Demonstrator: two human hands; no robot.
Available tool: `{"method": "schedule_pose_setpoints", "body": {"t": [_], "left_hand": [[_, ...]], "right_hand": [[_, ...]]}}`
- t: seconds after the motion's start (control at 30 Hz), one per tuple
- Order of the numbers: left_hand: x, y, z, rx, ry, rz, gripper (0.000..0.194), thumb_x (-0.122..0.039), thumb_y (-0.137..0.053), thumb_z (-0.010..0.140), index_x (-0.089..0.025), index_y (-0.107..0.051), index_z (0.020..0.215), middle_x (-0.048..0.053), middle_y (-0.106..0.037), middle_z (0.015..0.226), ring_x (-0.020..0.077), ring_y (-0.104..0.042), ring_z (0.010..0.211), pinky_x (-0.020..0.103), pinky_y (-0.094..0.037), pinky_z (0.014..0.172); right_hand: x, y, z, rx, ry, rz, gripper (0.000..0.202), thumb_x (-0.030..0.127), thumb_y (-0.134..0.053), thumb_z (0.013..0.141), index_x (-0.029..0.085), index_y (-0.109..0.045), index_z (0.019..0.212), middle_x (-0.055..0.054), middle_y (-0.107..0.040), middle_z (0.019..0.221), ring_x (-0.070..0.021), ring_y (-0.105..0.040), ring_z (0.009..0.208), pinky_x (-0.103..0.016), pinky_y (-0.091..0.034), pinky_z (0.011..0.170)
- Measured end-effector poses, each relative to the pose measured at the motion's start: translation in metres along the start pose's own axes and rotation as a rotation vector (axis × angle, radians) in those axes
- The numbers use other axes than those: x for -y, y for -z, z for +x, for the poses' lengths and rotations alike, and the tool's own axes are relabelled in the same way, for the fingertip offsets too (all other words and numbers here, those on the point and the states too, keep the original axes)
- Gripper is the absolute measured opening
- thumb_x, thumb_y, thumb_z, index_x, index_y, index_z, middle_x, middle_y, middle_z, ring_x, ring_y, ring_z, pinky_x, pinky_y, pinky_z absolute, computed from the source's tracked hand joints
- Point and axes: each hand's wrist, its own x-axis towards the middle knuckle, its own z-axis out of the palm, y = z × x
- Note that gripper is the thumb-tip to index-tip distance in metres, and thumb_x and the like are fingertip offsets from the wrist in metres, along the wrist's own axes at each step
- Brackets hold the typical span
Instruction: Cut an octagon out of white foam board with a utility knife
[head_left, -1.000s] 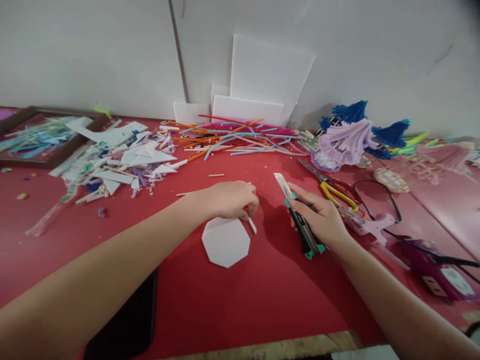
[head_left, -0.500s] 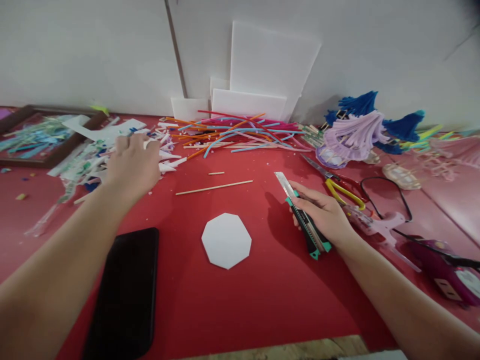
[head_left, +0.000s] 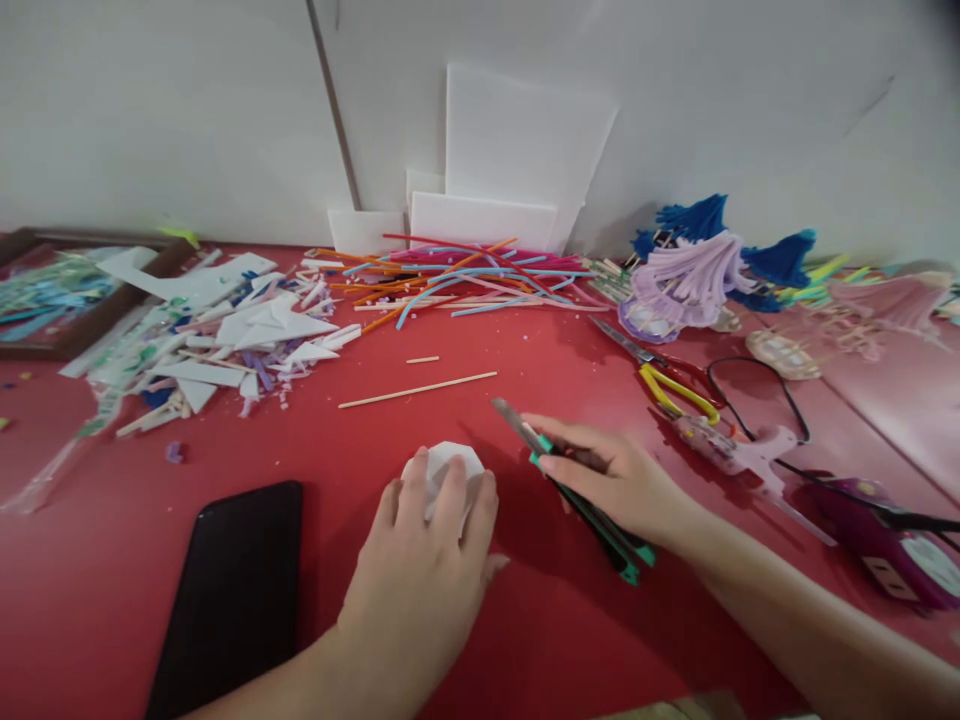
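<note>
My left hand (head_left: 421, 560) lies over a white many-sided foam board piece (head_left: 454, 462), its fingers spread across it; whether it presses on the piece I cannot tell. Much of the piece is covered by those fingers. In my right hand (head_left: 607, 475) is a green and black utility knife (head_left: 592, 515), blade out and pointing up and left, to the right of the piece. Beyond both hands lie a thin wooden stick (head_left: 416, 391) and a short stick bit (head_left: 422, 360).
A black phone (head_left: 229, 590) lies at the left, below a heap of white scraps (head_left: 262, 325). Coloured pipe cleaners (head_left: 472, 275) lie at the back. On the right are scissors (head_left: 637, 350), yellow-handled pliers (head_left: 679, 393), a glue gun (head_left: 750, 455) and small umbrella-like crafts (head_left: 697, 275).
My left hand has come from the scrap heap down and right onto the white piece. My right hand has shifted slightly left and nearer me with the knife. The view has tilted a little.
</note>
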Motion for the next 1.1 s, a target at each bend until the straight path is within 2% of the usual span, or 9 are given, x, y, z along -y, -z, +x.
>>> {"method": "schedule_pose_setpoints", "body": {"t": [0.07, 0.17, 0.33, 0.5, 0.8, 0.97, 1.1], "left_hand": [[0.008, -0.002, 0.004, 0.007, -0.091, 0.002, 0.043, -0.026, -0.059, 0.086, -0.016, -0.057, 0.127, 0.013, -0.059, 0.131, 0.0422, -0.054, 0.118, 0.055, -0.054, 0.086], [0.017, -0.003, 0.007, 0.022, -0.184, -0.012, 0.043, -0.025, -0.055, 0.087, -0.013, -0.055, 0.129, 0.012, -0.058, 0.133, 0.0409, -0.053, 0.120, 0.055, -0.054, 0.089], [0.018, -0.003, 0.005, -0.005, -0.162, -0.045, 0.044, -0.028, -0.053, 0.087, -0.014, -0.056, 0.128, 0.012, -0.061, 0.129, 0.0395, -0.054, 0.118, 0.054, -0.056, 0.085], [0.018, -0.003, 0.005, -0.047, -0.118, -0.089, 0.044, -0.022, -0.048, 0.085, -0.012, -0.055, 0.128, 0.012, -0.062, 0.126, 0.0356, -0.056, 0.116, 0.052, -0.054, 0.088], [0.018, -0.003, 0.007, -0.103, -0.095, -0.145, 0.046, -0.019, -0.043, 0.084, -0.011, -0.054, 0.127, 0.013, -0.062, 0.128, 0.0348, -0.055, 0.117, 0.052, -0.054, 0.087], [0.019, -0.004, 0.006, -0.080, -0.097, -0.226, 0.050, -0.022, -0.046, 0.083, -0.005, -0.050, 0.130, 0.017, -0.059, 0.130, 0.0327, -0.055, 0.119, 0.049, -0.051, 0.096], [0.020, -0.004, 0.008, -0.052, -0.105, -0.262, 0.050, -0.018, -0.046, 0.080, -0.004, -0.049, 0.128, 0.017, -0.061, 0.127, 0.0328, -0.056, 0.118, 0.049, -0.053, 0.095]], "right_hand": [[0.004, -0.006, -0.003, 0.039, 0.102, -0.101, 0.041, 0.026, -0.057, 0.087, 0.024, -0.063, 0.128, -0.006, -0.069, 0.122, -0.0229, -0.069, 0.103, -0.038, -0.055, 0.090], [0.013, -0.011, -0.007, 0.094, 0.217, -0.220, 0.045, 0.018, -0.053, 0.087, 0.021, -0.059, 0.132, -0.006, -0.067, 0.126, -0.0211, -0.064, 0.113, -0.036, -0.050, 0.099], [0.024, -0.016, -0.007, 0.132, 0.289, -0.305, 0.049, 0.010, -0.050, 0.085, 0.022, -0.059, 0.132, -0.005, -0.069, 0.123, -0.0177, -0.066, 0.109, -0.030, -0.052, 0.095], [0.026, -0.017, -0.002, 0.186, 0.361, -0.311, 0.054, 0.007, -0.049, 0.085, 0.026, -0.056, 0.135, -0.004, -0.070, 0.121, -0.0158, -0.068, 0.104, -0.028, -0.051, 0.092], [0.025, -0.015, -0.002, 0.181, 0.339, -0.371, 0.048, 0.010, -0.049, 0.087, 0.023, -0.059, 0.132, -0.006, -0.074, 0.111, -0.0176, -0.069, 0.094, -0.029, -0.053, 0.084], [0.027, -0.013, -0.004, 0.200, 0.315, -0.424, 0.046, 0.011, -0.049, 0.087, 0.021, -0.061, 0.130, -0.008, -0.075, 0.101, -0.0184, -0.069, 0.086, -0.030, -0.052, 0.078], [0.031, -0.015, -0.007, 0.213, 0.266, -0.516, 0.046, 0.014, -0.047, 0.089, 0.018, -0.059, 0.133, -0.010, -0.073, 0.093, -0.0196, -0.068, 0.080, -0.031, -0.052, 0.073]]}}
